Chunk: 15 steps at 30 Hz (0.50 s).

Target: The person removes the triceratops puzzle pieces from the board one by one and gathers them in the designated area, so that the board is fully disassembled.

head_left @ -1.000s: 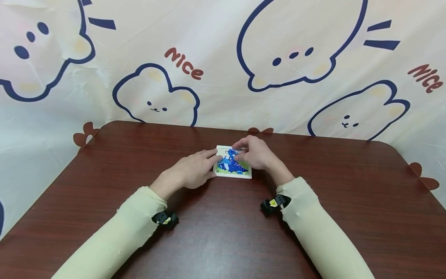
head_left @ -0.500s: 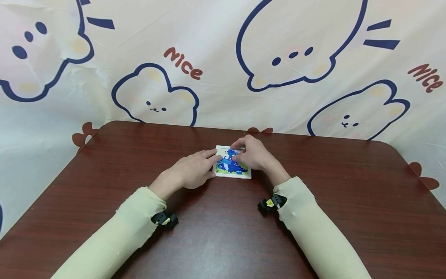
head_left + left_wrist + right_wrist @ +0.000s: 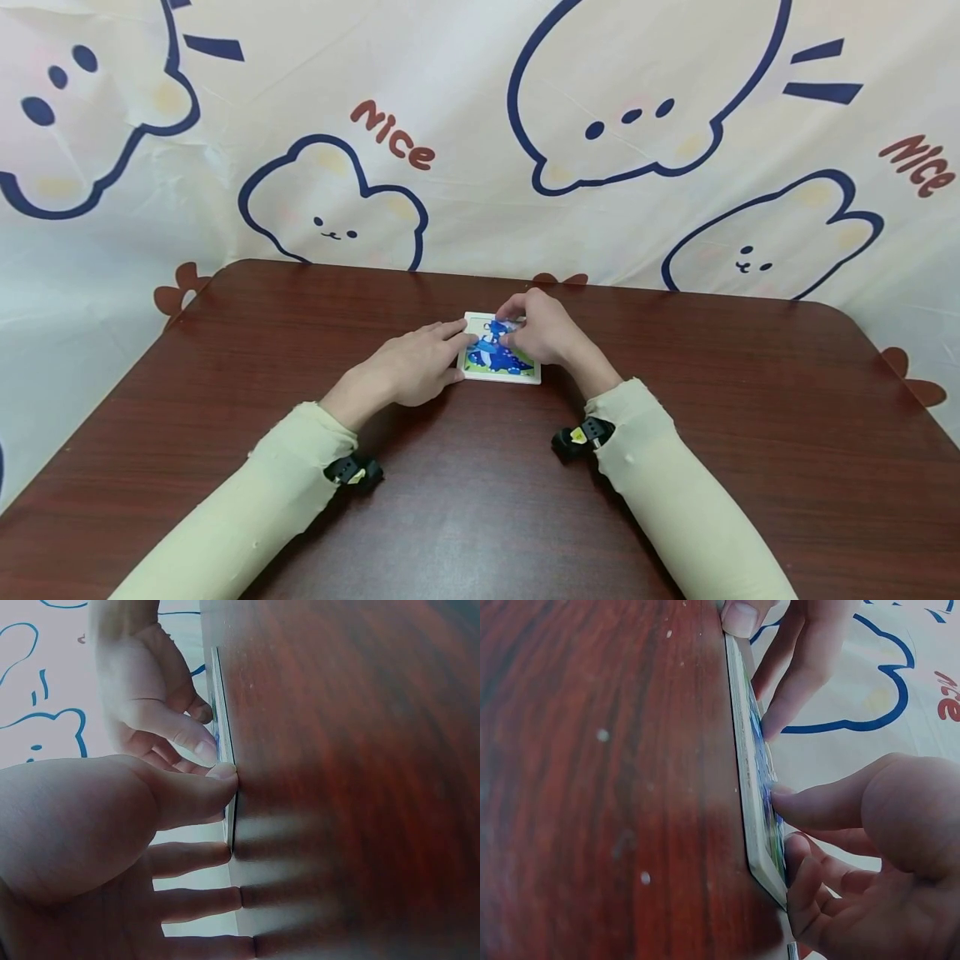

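Observation:
A square, white-rimmed picture board [image 3: 501,367] with a blue dinosaur, like a flat jigsaw puzzle, lies on the table. My left hand [image 3: 420,362] is at its left side. The left thumb [image 3: 214,791] touches the near edge, the index finger reaches onto the picture, and other fingers stretch down to the tabletop. My right hand [image 3: 551,329] bends over the board's right upper part. Its thumb [image 3: 802,806] touches the picture, while the other fingers curl by the far right side. Whether a loose piece sits between right thumb and fingers is hidden.
The dark brown wooden table [image 3: 465,517] spreads around the board. Behind it hangs a pale cloth [image 3: 480,208] with cartoon outlines. A small black device [image 3: 356,473] is strapped at the left wrist, another black device [image 3: 581,440] at the right.
My right wrist and forearm have shifted slightly left, the fingers staying over the same part of the picture. The board and my left hand look almost unmoved.

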Tool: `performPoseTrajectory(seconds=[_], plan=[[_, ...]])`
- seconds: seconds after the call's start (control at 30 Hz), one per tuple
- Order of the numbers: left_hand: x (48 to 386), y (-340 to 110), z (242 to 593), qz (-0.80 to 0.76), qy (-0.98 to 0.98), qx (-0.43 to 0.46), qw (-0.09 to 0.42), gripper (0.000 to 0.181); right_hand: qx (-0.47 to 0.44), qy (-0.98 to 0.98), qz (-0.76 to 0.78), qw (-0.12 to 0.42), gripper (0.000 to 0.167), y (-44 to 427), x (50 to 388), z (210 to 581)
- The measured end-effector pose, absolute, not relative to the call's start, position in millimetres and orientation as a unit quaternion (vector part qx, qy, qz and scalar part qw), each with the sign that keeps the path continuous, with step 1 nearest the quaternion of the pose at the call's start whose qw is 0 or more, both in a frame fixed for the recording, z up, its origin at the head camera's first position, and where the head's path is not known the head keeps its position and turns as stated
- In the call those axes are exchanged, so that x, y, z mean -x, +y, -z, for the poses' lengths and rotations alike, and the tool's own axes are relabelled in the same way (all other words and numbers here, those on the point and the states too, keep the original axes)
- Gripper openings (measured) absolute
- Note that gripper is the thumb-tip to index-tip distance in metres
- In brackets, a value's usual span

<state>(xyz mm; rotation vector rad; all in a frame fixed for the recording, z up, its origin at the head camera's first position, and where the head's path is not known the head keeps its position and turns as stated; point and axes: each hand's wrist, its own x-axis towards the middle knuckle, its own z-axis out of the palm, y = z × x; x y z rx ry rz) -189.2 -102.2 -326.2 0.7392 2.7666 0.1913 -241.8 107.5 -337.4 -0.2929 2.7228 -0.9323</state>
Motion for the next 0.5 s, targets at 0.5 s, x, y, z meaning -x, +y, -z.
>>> performPoseTrajectory(seconds=[0.5], plan=[[189.9,-102.9,326.0,-0.067,0.954,-0.26,0.134,0.063,0.104,0.933,0.326,0.114,0.031,108.5,242.2,338.6]])
